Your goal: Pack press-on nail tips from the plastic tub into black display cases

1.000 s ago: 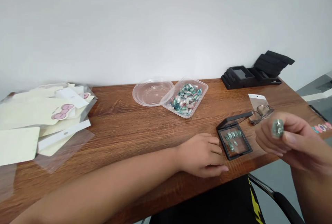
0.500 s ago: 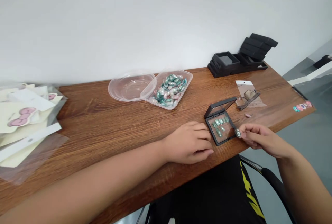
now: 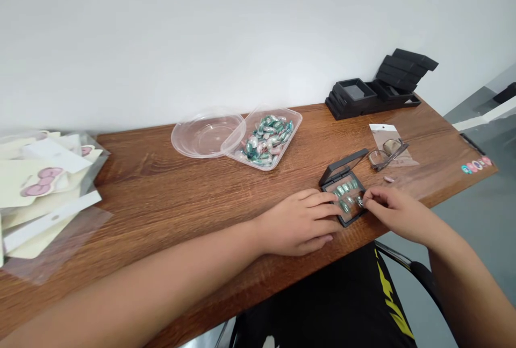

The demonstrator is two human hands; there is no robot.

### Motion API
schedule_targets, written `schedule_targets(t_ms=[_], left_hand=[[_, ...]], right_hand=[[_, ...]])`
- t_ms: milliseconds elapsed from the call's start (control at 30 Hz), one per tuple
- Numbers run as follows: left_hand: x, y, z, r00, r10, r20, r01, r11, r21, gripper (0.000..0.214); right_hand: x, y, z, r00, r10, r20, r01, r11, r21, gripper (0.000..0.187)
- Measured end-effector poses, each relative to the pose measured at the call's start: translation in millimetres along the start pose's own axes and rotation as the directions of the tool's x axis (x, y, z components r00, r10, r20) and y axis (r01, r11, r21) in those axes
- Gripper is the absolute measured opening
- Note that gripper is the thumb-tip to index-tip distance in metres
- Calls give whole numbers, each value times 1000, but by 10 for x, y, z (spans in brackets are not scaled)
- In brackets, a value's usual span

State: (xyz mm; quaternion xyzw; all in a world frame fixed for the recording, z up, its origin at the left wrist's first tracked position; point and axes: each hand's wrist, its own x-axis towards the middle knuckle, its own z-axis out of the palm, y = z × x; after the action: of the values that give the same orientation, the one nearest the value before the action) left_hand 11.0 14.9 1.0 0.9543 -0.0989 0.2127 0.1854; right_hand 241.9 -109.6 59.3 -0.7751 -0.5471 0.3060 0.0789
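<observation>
A small black case [image 3: 334, 169] lies on the wooden table with its windowed lid raised. Several shiny green press-on nails [image 3: 341, 190] are set in its base in rows. My left hand [image 3: 298, 221] rests palm down against the case's left side, fingers stretched out, the fingertips reaching its edge. At the case's right side, my right hand [image 3: 399, 213] pinches a silvery, patterned press-on nail [image 3: 359, 202] between thumb and forefinger, just over or touching the base. Whether the nail is still lifted, I cannot tell.
Behind are a clear tub [image 3: 268, 141] of green and pink press-on nails and a round clear lid [image 3: 207, 135]. Black cases [image 3: 358, 98] are stacked back right. Glasses [image 3: 387, 155] lie on a small bag, a loose pink nail [image 3: 389, 179] nearby. Packaged cards [image 3: 48, 197] lie left.
My right hand has moved left, bringing the silvery nail from beyond the case's right edge to over its base. My left fingers have slid slightly right onto the case's edge.
</observation>
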Motion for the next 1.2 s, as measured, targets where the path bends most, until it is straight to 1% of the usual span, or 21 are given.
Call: schedule_targets(t_ms=[67, 133, 233, 300, 367, 467, 533, 633, 833, 1000, 1200], left_hand=[[-2, -1, 0, 1000, 0, 5, 0, 1000, -3, 21], [-4, -2, 0, 1000, 0, 13, 0, 1000, -2, 21], [-4, -2, 0, 1000, 4, 14, -4, 1000, 1, 20], [-1, 0, -1, 1000, -1, 14, 1, 1000, 3, 20], [2, 2, -1, 1000, -11, 22, 11, 1000, 5, 20], [2, 2, 0, 1000, -17, 26, 17, 1000, 5, 20], [-2, 0, 3, 1000, -14, 19, 14, 1000, 3, 20], [-7, -4, 5, 1000, -14, 20, 14, 1000, -2, 20], [-6, -6, 5, 1000, -12, 18, 13, 1000, -17, 20], [0, -7, -2, 1000, -15, 27, 15, 1000, -20, 20], [-1, -6, -1, 1000, -10, 21, 10, 1000, -16, 19]], right_hand=[[-31, -31, 9, 997, 35, -64, -39, 997, -63, 28], [-67, -58, 24, 991, 43, -126, -55, 994, -99, 30], [-137, -96, 55, 974, 46, -221, -69, 993, -97, 35], [-184, -111, 76, 965, 49, -259, -68, 995, -67, 33], [-212, -102, 96, 967, 31, -255, -43, 998, -40, 30], [-205, -46, 123, 981, -27, -193, 21, 999, -32, 29], [-178, -3, 137, 984, -50, -173, 45, 998, -33, 28], [-140, 28, 151, 977, -56, -204, 51, 998, -30, 26], [-127, 2, 175, 960, -65, -273, 54, 997, -46, 24], [-123, -4, 189, 923, -138, -360, 120, 990, -71, 27], [-132, -19, 197, 912, -208, -352, 175, 977, -123, 31]])
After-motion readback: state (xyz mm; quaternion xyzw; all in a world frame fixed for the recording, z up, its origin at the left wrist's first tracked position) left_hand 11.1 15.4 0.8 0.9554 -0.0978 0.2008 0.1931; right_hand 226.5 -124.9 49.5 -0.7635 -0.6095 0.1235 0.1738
